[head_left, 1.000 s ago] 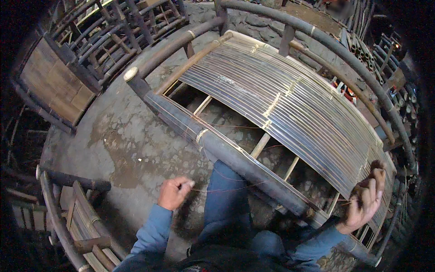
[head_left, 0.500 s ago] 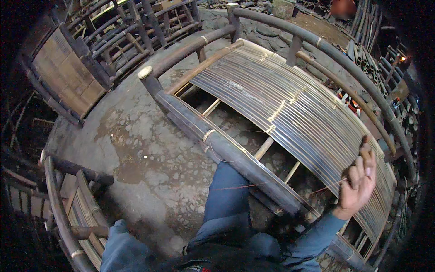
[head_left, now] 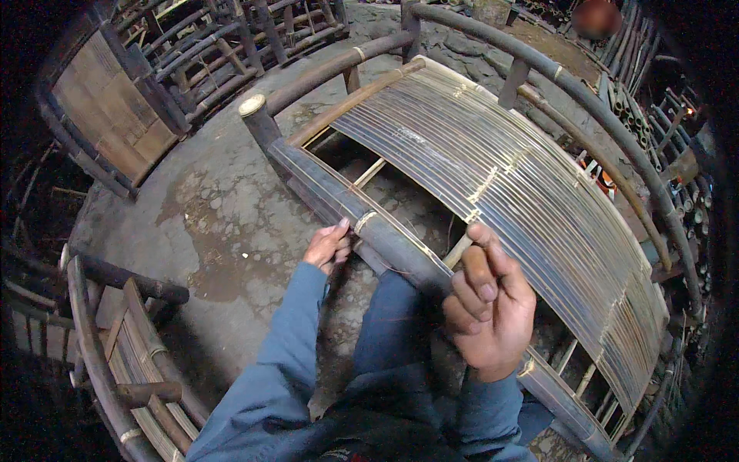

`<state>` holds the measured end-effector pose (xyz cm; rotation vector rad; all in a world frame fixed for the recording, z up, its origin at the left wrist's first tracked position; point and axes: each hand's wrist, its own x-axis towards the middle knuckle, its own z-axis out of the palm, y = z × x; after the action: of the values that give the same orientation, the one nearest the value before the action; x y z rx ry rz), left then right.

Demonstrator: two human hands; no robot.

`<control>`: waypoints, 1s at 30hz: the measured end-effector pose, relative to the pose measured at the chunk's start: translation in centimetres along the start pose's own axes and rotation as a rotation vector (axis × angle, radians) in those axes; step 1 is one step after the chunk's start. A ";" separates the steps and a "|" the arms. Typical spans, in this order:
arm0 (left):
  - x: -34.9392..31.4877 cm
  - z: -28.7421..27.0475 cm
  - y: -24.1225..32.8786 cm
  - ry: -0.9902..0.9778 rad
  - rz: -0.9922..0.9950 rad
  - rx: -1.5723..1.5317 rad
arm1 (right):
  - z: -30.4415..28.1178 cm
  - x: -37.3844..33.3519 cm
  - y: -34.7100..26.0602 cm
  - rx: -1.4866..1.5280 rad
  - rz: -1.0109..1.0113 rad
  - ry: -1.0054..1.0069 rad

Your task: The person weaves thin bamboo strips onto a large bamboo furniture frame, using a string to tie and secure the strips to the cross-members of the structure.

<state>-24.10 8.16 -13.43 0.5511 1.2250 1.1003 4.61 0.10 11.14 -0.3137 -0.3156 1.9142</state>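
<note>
Slat panel [head_left: 462, 154] on bench frame [head_left: 400, 250], centre-right; second seat [head_left: 150, 394] lower left; poles [head_left: 635, 38] beyond, upper right.

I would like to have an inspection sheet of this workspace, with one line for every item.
Surface: slatted panel on a bench frame, with an open gap before the dark front rail; crosspieces show there.
Work things: thin reddish strand beside the rail, hard to trace.
Clutter: small white bit on the grey floor.
Hands: left hand near the rail; right hand raised, fingers curled; whether either grips the strand cannot be told.
Cables: nothing seen.
Surroundings: tan panel in a dark frame, upper left; poles, upper right.
</note>
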 end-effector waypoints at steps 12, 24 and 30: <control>-17.1 -33.5 -11.3 1.170 -0.598 0.682 | -1.9 1.6 -2.5 -0.863 -0.371 0.242; -6.9 16.0 8.3 -0.298 1.292 0.971 | -5.3 -19.4 -20.1 -0.829 -1.075 -0.351; -13.1 10.2 2.4 -0.356 0.916 0.697 | -7.5 -23.9 -19.7 -1.106 -1.055 0.214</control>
<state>-14.89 -0.34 -2.25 1.8898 1.0168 1.1998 32.66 -14.84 12.89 -0.8522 -1.1237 0.5212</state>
